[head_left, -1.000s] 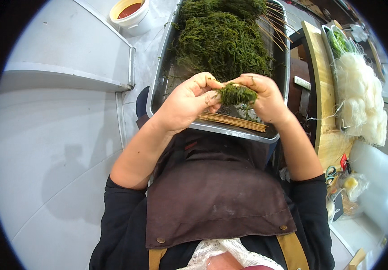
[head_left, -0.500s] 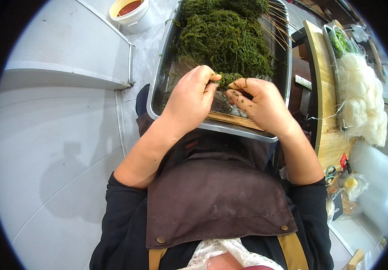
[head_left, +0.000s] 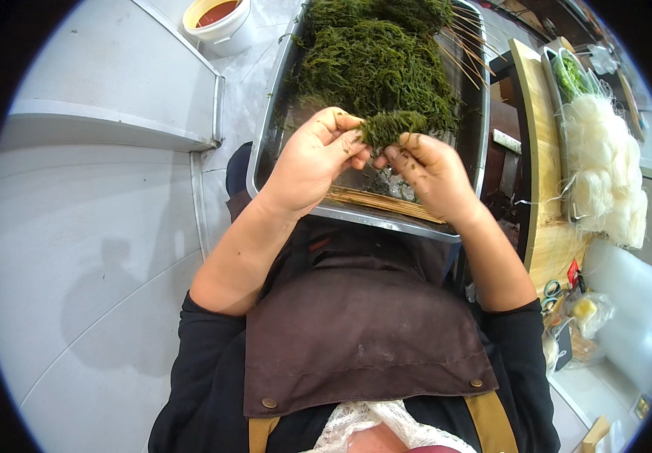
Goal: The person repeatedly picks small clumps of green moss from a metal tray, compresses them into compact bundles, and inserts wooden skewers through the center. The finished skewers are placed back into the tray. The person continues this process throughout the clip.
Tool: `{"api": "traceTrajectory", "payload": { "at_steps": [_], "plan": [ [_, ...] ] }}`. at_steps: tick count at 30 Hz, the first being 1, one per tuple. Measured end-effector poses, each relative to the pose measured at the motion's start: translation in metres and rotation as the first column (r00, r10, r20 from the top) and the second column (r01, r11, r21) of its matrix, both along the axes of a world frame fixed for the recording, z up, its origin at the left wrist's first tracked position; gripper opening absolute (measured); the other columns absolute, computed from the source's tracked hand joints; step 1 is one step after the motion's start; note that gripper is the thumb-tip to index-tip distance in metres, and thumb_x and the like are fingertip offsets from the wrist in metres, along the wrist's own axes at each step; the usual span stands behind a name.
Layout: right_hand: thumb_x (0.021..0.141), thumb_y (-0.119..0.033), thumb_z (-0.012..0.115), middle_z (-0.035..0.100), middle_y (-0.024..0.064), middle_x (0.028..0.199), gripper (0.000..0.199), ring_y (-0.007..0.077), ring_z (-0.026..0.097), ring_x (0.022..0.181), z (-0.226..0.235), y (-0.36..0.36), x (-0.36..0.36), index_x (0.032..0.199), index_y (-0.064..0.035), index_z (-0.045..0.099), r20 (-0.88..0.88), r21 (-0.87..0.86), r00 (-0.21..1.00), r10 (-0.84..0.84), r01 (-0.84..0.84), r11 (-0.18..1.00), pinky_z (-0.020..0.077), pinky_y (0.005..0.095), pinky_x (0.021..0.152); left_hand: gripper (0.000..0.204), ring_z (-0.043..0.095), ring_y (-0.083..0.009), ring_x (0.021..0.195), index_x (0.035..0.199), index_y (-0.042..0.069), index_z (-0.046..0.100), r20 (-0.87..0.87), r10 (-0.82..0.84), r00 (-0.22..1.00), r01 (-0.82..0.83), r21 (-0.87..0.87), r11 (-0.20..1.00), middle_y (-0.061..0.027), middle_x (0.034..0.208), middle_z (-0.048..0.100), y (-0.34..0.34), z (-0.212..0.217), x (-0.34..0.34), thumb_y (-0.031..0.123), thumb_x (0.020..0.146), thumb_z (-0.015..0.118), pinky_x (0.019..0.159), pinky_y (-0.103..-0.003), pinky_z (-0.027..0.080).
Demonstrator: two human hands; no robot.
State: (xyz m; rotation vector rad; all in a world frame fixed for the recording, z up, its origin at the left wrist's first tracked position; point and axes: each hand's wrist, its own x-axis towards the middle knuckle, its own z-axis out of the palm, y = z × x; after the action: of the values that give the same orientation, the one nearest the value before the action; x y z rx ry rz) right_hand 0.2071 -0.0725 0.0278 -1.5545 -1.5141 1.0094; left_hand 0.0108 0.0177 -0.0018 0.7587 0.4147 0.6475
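Observation:
Between my two hands is a small bunch of dark green seaweed (head_left: 392,130), held just above the metal tray (head_left: 398,222). My left hand (head_left: 312,157) pinches the bunch's left end with thumb and fingers. On its right lower side, my right hand (head_left: 433,167) closes fingertips and thumb on it. Green bits cling to the fingers of both. Whether a stick runs through the bunch is hidden. Behind it, a large heap of seaweed (head_left: 375,64) fills the far part of the tray. Thin wooden skewers (head_left: 377,202) lie along the tray's near edge, below my hands.
More skewers (head_left: 463,47) stick out from the heap's far right. A white bucket (head_left: 229,38) with reddish liquid stands far left, beyond a grey panel (head_left: 99,219). On the right, a wooden bench (head_left: 541,174) carries bundles of white noodle-like strands (head_left: 602,166); scissors (head_left: 552,289) lie nearby.
My hands have raised the seaweed bunch slightly, so more of it shows above the fingers. The left hand has turned, and its fingers now reach beneath the bunch.

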Motion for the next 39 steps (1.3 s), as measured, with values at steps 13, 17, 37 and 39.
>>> {"api": "traceTrajectory", "payload": {
  "at_steps": [13,17,37,39],
  "plan": [
    [0.090,-0.019,0.074,0.070,0.0124,0.082,0.015,0.0333,0.069,0.079,0.043,0.025,0.016,0.095,-0.0051,0.074,0.536,0.240,0.836,0.115,-0.282,0.929,0.0562,0.0428,0.072,0.008,0.068,-0.0312,0.088,0.104,-0.002,0.059,-0.478,0.311,0.821,0.239,0.783,0.574,-0.0159,0.096,0.068,-0.005,0.015,0.004,0.002,0.097,0.061,0.079,-0.040,0.054],
    [0.093,-0.012,0.073,0.073,0.0092,0.089,0.013,0.0200,0.070,0.082,0.038,0.030,0.034,0.101,-0.0025,0.075,0.238,0.008,0.955,0.175,-0.182,0.983,0.0556,0.0337,0.077,0.011,0.061,-0.0121,0.086,0.116,0.003,0.057,-0.275,-0.236,0.932,0.304,0.239,0.922,-0.0039,0.099,0.063,0.001,0.013,-0.005,0.006,0.106,0.056,0.078,-0.028,0.051],
    [0.088,-0.017,0.077,0.068,0.0066,0.089,0.015,0.0304,0.068,0.090,0.019,0.026,0.003,0.094,-0.0049,0.069,0.675,0.335,0.733,-0.085,-0.202,0.920,0.0571,0.0369,0.077,0.011,0.056,-0.0080,0.076,0.111,0.000,0.062,-0.530,0.314,0.788,0.142,0.653,0.744,-0.0023,0.089,0.063,-0.006,0.003,0.010,0.006,0.103,0.057,0.070,-0.025,0.049],
    [0.091,-0.012,0.076,0.070,0.0086,0.092,0.012,0.0266,0.069,0.090,0.013,0.029,0.006,0.097,-0.0054,0.069,0.551,0.382,0.832,-0.067,-0.180,0.907,0.0557,0.0351,0.074,0.011,0.056,-0.0076,0.079,0.113,0.001,0.060,-0.509,0.157,0.846,0.139,0.497,0.857,-0.0015,0.093,0.063,-0.004,0.002,0.008,0.006,0.105,0.055,0.072,-0.025,0.050]
  ]
}}
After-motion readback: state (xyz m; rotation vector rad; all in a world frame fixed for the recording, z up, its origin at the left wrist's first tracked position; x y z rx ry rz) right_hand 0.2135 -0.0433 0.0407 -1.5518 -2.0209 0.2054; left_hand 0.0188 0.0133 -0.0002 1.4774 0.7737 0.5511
